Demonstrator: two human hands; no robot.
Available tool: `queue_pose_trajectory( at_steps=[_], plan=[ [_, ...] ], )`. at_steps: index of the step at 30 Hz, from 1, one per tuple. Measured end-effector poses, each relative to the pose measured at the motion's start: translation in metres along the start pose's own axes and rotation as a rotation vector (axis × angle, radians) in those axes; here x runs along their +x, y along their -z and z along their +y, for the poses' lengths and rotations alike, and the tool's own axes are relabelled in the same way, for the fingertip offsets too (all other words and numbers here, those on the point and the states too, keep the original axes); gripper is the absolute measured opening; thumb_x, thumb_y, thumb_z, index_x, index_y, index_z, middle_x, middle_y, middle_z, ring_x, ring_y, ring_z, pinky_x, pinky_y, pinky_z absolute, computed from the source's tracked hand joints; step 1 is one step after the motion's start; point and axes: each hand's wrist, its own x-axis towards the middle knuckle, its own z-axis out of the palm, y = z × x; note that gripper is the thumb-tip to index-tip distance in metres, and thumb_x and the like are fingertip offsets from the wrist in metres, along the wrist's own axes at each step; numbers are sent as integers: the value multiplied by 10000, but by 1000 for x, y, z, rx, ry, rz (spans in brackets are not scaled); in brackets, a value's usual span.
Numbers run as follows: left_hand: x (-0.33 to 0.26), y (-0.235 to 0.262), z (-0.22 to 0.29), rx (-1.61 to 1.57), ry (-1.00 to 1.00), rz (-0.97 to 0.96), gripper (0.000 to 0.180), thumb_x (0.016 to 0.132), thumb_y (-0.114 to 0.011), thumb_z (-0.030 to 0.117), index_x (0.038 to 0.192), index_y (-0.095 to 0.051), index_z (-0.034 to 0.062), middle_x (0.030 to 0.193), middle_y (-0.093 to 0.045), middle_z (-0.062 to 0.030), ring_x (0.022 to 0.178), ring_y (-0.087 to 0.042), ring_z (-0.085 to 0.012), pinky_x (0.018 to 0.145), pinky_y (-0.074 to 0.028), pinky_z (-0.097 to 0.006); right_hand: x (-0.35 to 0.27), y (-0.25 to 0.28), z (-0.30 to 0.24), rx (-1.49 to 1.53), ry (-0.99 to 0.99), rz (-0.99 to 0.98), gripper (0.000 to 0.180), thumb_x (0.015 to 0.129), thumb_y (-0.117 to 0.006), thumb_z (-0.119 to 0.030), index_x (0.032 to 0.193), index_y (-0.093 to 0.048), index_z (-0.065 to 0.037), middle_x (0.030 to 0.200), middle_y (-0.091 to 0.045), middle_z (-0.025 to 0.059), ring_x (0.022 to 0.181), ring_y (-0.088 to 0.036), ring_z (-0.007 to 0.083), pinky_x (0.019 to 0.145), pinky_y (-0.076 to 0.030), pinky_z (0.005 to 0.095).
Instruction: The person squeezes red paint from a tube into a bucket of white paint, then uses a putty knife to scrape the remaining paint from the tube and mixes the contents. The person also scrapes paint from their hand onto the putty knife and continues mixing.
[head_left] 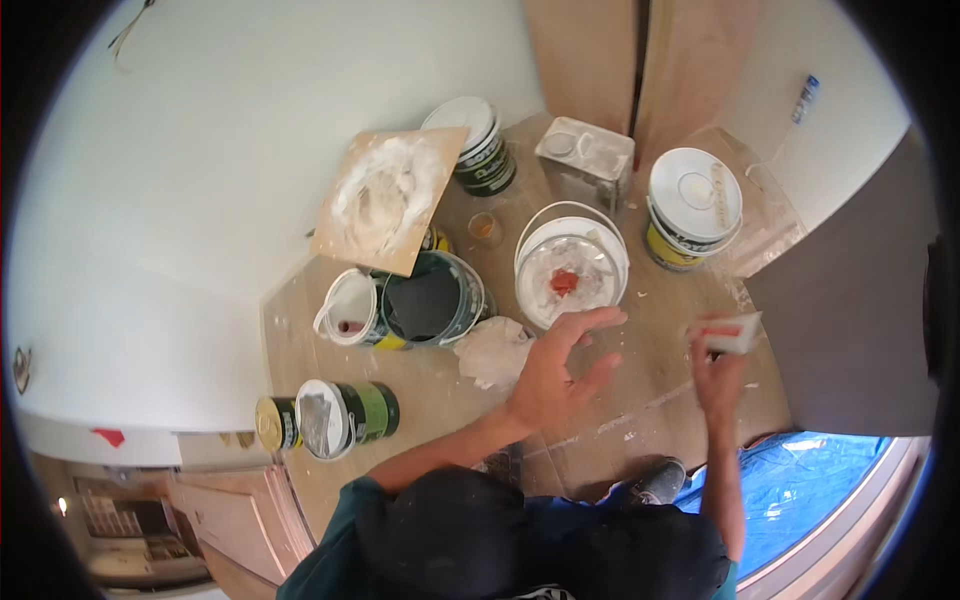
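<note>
My left hand [558, 372] hovers open with fingers spread just below a white bucket [571, 266] that holds white paste with a red blob in it. It holds nothing. A crumpled white rag [493, 350] lies on the floor just left of that hand. My right hand [718, 372] is raised at the right and grips a small flat white block with a red edge [732, 335].
Around me on the brown floor stand a dark open paint can [432, 298], a lidded white pail [692, 208], a square tin [585, 158], a paste-smeared board [390, 198], tipped cans [330, 418]. White walls at left; blue sheet [800, 490] at lower right.
</note>
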Motion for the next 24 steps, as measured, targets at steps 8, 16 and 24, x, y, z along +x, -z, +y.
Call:
queue_pose_trajectory(
  at_steps=[8,16,24],
  plan=[
    [26,-5,-1,-40,-39,-10,511,910,-718,134,1370,-529,18,1277,-682,-90,1053,-604,-146,879,-468,-291,-3,32,-59,105,665,437,245,885,-719,-213,1026,-671,-18,974,-675,145,874,-663,275,799,-535,385],
    [3,-28,2,-36,288,-253,628,856,-787,203,1379,-503,4,1201,-671,-132,894,-640,-177,805,-514,-318,-52,-38,8,-86,-60,-336,477,810,-768,-210,1205,-580,-21,789,-682,197,725,-690,372,667,-547,461],
    [10,-40,-21,99,20,-594,762,802,-814,193,1431,-419,23,1349,-477,-160,976,-627,-169,725,-515,-288,-57,-8,-50,125,128,-410,732,713,-825,-121,1361,-493,-44,903,-672,164,786,-663,308,722,-537,399]
  ],
)
